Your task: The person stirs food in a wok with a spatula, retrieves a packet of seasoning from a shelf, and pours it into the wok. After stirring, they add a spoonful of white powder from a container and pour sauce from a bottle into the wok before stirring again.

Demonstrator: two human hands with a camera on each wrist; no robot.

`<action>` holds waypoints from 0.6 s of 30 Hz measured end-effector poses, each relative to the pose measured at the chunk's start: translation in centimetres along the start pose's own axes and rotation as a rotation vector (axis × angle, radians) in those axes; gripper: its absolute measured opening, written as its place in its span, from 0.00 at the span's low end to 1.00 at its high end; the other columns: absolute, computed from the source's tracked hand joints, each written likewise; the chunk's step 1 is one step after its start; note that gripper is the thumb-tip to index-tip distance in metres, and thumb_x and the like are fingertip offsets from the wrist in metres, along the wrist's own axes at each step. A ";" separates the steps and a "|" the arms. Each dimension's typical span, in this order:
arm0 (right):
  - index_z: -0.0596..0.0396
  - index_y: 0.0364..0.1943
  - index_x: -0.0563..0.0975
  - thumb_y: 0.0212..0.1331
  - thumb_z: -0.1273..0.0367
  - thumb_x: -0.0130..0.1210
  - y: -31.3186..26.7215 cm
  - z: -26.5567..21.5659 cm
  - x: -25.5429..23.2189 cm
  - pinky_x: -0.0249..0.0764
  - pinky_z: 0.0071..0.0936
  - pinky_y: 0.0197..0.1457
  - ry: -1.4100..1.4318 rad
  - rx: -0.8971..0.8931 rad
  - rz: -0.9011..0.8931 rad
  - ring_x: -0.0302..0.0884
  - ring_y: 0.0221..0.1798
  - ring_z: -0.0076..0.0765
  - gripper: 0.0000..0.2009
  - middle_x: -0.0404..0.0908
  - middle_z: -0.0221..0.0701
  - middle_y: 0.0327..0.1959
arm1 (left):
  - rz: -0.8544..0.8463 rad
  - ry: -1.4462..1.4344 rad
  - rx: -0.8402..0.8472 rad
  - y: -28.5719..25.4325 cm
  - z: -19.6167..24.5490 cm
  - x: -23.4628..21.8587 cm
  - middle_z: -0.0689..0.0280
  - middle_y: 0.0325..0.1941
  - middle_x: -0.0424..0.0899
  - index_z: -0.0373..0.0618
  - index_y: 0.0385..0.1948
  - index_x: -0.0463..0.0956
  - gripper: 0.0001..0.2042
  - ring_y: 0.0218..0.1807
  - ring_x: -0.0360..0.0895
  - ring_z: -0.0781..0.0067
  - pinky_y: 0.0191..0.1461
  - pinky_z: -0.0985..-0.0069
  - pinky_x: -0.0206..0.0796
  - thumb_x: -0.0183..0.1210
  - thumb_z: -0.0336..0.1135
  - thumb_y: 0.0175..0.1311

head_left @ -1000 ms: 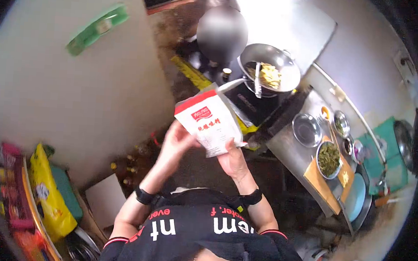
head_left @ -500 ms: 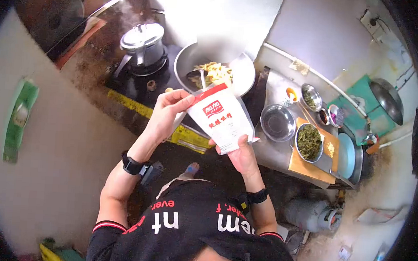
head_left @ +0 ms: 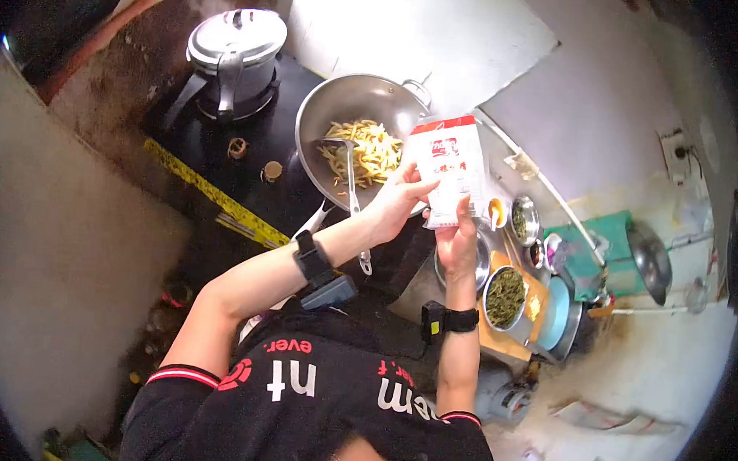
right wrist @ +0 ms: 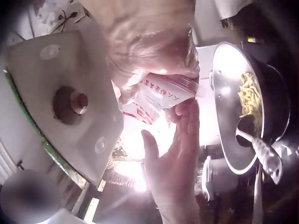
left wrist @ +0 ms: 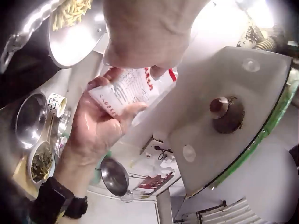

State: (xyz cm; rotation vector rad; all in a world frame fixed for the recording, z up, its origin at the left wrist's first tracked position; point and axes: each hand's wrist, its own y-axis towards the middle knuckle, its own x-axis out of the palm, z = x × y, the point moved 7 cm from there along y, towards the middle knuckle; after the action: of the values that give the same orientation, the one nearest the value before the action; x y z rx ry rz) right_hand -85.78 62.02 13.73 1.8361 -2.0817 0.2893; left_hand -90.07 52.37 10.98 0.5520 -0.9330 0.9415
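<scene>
A white paper-like bag of MSG (head_left: 453,172) with a red top band and red print is held up before the body, right of the wok. My right hand (head_left: 459,244) grips its lower end, thumb across the printed front. At the bag's left side is my left hand (head_left: 400,203), touching it. In the right wrist view the fingers of my left hand (right wrist: 175,158) are straight at the bag, with the thumb spread apart. The wok (head_left: 308,125) contains pale yellow strips (head_left: 374,155) and a spatula (head_left: 353,187), its handle leaning over the near rim.
A lidded silver pressure cooker (head_left: 237,41) stands at the back left of the stove, beyond two small caps (head_left: 271,171). To the right, a bowl of chopped greens (head_left: 506,298) sits on a cutting board (head_left: 497,341). Beside it is a light blue basin (head_left: 557,305). A gas cylinder (head_left: 502,399) stands lower right.
The bag has gone rightward and up with both hands, and the view has turned toward the stove. My left hand has shifted from the bag's top corner down its left side.
</scene>
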 end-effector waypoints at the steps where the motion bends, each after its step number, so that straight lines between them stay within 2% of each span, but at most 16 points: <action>1: 0.57 0.53 0.67 0.59 0.53 0.50 1.0 0.7 -1.1 0.74 0.29 0.40 -0.003 0.026 -0.021 0.77 0.44 0.35 0.26 0.77 0.35 0.44 | 0.001 0.025 -0.015 0.7 -0.1 -0.2 0.64 0.56 0.70 0.42 0.57 0.60 0.23 0.56 0.67 0.74 0.60 0.74 0.57 0.54 0.28 0.59; 4: 0.55 0.54 0.67 0.59 0.53 0.51 3.1 1.9 -2.8 0.74 0.29 0.40 0.001 0.083 -0.003 0.76 0.45 0.32 0.25 0.76 0.32 0.46 | 0.066 -0.016 0.092 1.9 -0.2 -1.1 0.64 0.56 0.70 0.42 0.59 0.57 0.26 0.57 0.67 0.73 0.60 0.74 0.57 0.53 0.26 0.57; 6: 0.57 0.52 0.68 0.60 0.55 0.50 4.1 2.7 -3.1 0.75 0.26 0.38 -0.009 0.127 0.020 0.77 0.42 0.32 0.23 0.77 0.33 0.44 | 0.093 -0.025 0.128 2.4 -0.6 -1.4 0.63 0.56 0.70 0.42 0.60 0.56 0.27 0.57 0.67 0.73 0.60 0.75 0.57 0.53 0.25 0.56; 8: 0.56 0.52 0.68 0.60 0.56 0.50 4.9 2.7 -3.1 0.76 0.26 0.37 -0.001 0.102 0.047 0.77 0.41 0.30 0.22 0.77 0.32 0.44 | 0.205 -0.089 0.159 2.8 -0.9 -2.3 0.63 0.56 0.70 0.42 0.59 0.57 0.27 0.58 0.66 0.73 0.60 0.75 0.58 0.53 0.24 0.56; 10: 0.53 0.54 0.67 0.58 0.54 0.52 5.3 4.4 -4.0 0.75 0.31 0.39 -0.033 0.192 0.016 0.75 0.46 0.31 0.24 0.75 0.31 0.48 | 0.185 -0.078 0.166 3.8 -1.6 -3.4 0.63 0.56 0.70 0.42 0.58 0.58 0.26 0.58 0.66 0.74 0.59 0.75 0.58 0.53 0.24 0.55; 12: 0.52 0.54 0.67 0.59 0.53 0.51 6.3 4.8 -4.3 0.75 0.31 0.38 -0.035 0.170 -0.003 0.75 0.46 0.32 0.24 0.75 0.31 0.48 | 0.157 -0.072 0.190 4.8 -1.5 -3.7 0.64 0.56 0.70 0.41 0.58 0.59 0.25 0.58 0.66 0.74 0.59 0.75 0.58 0.53 0.23 0.55; 14: 0.52 0.55 0.66 0.59 0.53 0.51 6.2 5.1 -3.8 0.76 0.32 0.38 -0.029 0.204 0.017 0.76 0.45 0.33 0.25 0.75 0.31 0.48 | 0.193 -0.036 0.135 4.8 -1.8 -4.0 0.64 0.55 0.71 0.41 0.56 0.60 0.24 0.57 0.67 0.74 0.58 0.75 0.59 0.53 0.23 0.55; 18: 0.53 0.55 0.66 0.60 0.52 0.48 6.7 5.5 -4.1 0.76 0.31 0.37 -0.061 0.246 0.042 0.76 0.45 0.32 0.25 0.75 0.31 0.48 | 0.174 -0.025 0.172 5.5 -1.9 -4.5 0.64 0.55 0.72 0.41 0.57 0.60 0.24 0.56 0.68 0.74 0.57 0.75 0.60 0.52 0.23 0.55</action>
State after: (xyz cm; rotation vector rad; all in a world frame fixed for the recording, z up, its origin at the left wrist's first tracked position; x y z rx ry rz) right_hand -92.62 64.62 7.57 1.9623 -2.2114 0.5282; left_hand -95.21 54.57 6.21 0.6363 -0.9391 1.1816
